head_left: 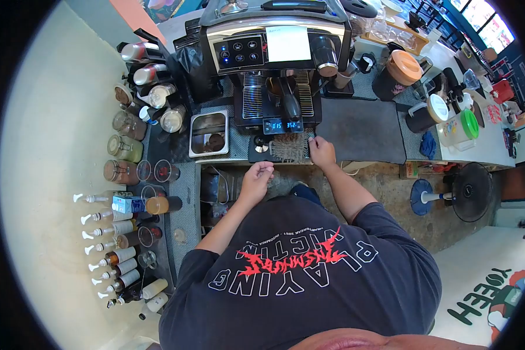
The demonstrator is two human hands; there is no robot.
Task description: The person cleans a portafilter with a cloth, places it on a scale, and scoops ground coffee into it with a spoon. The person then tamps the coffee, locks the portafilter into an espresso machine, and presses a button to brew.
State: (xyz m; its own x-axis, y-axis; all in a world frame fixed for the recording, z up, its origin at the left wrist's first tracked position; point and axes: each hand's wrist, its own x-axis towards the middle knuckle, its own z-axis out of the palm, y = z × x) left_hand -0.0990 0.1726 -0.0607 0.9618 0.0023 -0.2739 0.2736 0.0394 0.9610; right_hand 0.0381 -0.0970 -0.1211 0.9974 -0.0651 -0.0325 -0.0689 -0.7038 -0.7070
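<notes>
My left hand (255, 184) is just off the counter's front edge, its fingers pressed together. Whether they pinch anything is too small to tell. At the counter edge rests my right hand (322, 151), fingers curled and their undersides hidden, beside a shaggy grey-brown cloth (290, 149). Left of the cloth sits a round metal tamper-like piece (261, 147) on a black mat. Behind them a scale (283, 126) shows lit blue digits. Above it juts the black handle of a portafilter (290, 107), in front of the espresso machine (233, 52).
A steel container (209, 151) with dark coffee pucks stands left. Jars (122, 147) and pump bottles (114, 228) line the left wall. Right are a dark mat (361, 131), lidded pitchers (427, 114) and a blue cloth (428, 144). A fan (471, 183) stands on the floor.
</notes>
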